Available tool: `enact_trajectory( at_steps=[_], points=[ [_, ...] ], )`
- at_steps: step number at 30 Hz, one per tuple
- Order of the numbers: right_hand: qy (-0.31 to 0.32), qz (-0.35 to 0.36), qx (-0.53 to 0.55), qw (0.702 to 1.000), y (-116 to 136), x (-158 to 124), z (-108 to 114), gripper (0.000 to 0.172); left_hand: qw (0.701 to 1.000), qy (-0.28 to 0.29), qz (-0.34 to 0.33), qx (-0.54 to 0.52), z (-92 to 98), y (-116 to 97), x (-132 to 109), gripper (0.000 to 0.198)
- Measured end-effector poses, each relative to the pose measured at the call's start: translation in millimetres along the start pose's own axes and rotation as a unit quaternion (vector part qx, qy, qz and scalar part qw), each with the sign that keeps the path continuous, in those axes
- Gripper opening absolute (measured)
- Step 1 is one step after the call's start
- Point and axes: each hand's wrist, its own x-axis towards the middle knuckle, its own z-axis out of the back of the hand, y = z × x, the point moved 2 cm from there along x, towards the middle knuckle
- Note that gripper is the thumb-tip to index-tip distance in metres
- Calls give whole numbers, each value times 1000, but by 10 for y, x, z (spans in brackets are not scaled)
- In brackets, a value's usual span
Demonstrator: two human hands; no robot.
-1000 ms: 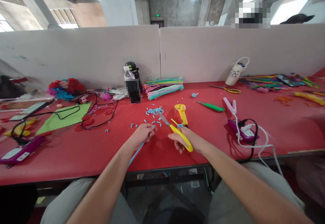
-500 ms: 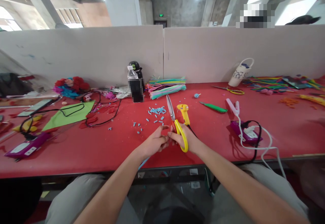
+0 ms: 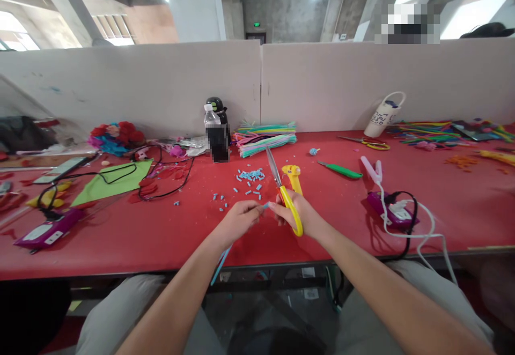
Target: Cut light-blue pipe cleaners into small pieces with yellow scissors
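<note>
Pinching, head view, left hand (image 3: 240, 218): thumb and fingers closed on a blue strip (image 3: 221, 267), whose short end pokes out toward the other hand.
Blue strip: end between the two hands, above the table (image 3: 161, 242); tail showing below the left wrist, past the table's front edge.
Right hand (image 3: 296, 211): closed around the scissors (image 3: 287, 199); thumb and fingertips at the strip's end, how firmly cannot tell.
Scissors: yellow handle across the hand, blades close together, tips pointing away from the person.
Blue pieces (image 3: 251, 175): small heap left of the blades, strays scattered nearer the left hand.
Glue gun (image 3: 293, 175): yellow, just beyond the right hand.
Cutter (image 3: 341, 170): green handle, right of the glue gun.
Ball (image 3: 314, 152): small, blue, beyond the glue gun.
Bundle (image 3: 265, 139): coloured fuzzy sticks, lying near the partition (image 3: 181, 87).
</note>
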Motion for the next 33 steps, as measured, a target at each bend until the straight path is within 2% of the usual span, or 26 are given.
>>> enact_trajectory(
  at_steps=[5,8,14,24,33],
  points=[
    [81,-41,-37,995,22,-148,112,40,991,-126,-32,-39,354,-1,112,27],
    [125,-64,-48,989,41,-235,90,45,984,-158,-39,-70,473,2,169,28],
    [136,-75,-63,986,42,-281,-8,48,983,-154,-33,-99,429,-17,188,28],
    [144,-66,-51,986,-85,-236,-13,51,989,-121,-13,-88,339,-12,174,25],
    [145,-82,-55,984,-189,-173,-17,50,990,-104,19,-89,357,78,228,22]
  ],
)
